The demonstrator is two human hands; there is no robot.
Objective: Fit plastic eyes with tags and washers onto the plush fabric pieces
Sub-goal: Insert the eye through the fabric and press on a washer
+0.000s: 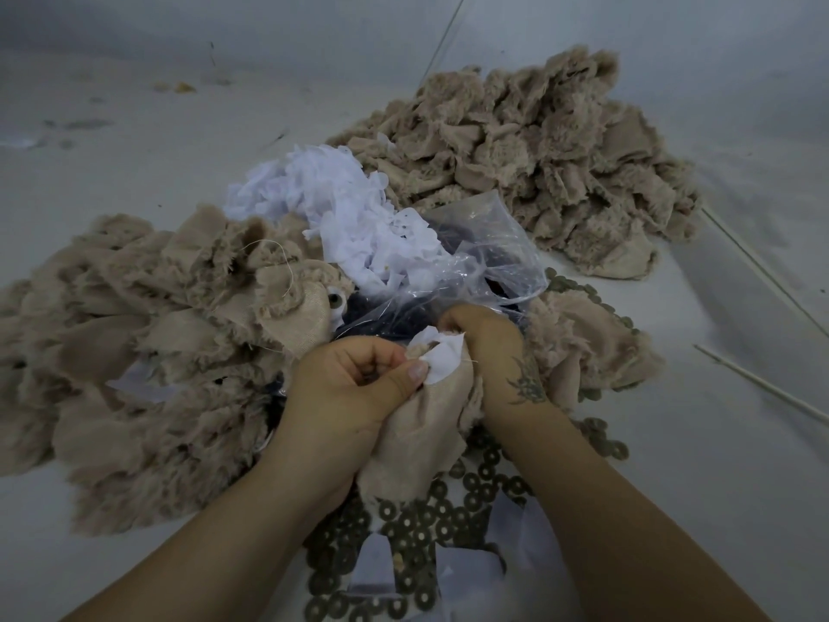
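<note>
Head view: the left hand and the right hand meet over one beige plush fabric piece, held up off the pale grey desk with its smooth backing toward the camera. The left fingers are curled narrow round the bunched cloth, the thumb pressing a small white fabric tag flat against the backing. The right fingers are curled tight over the far edge of that tag and pinch it with the cloth; what lies under them is hidden, so I cannot tell whether an eye post is already through. The backing likely faces up because tag and washer go on from that side.

Taking the held piece as landmark: directly below it, toward the person, lies a spread of dark round washers, within easy reach. Just beyond it sits a clear plastic bag with dark small parts inside, probably the eyes. Beyond that is a heap of white tags. To its left lies a pile of beige plush pieces, one showing a fitted plastic eye, so this looks like the finished stack. Far beyond and right sits a second beige plush pile, seemingly unworked stock.
</note>
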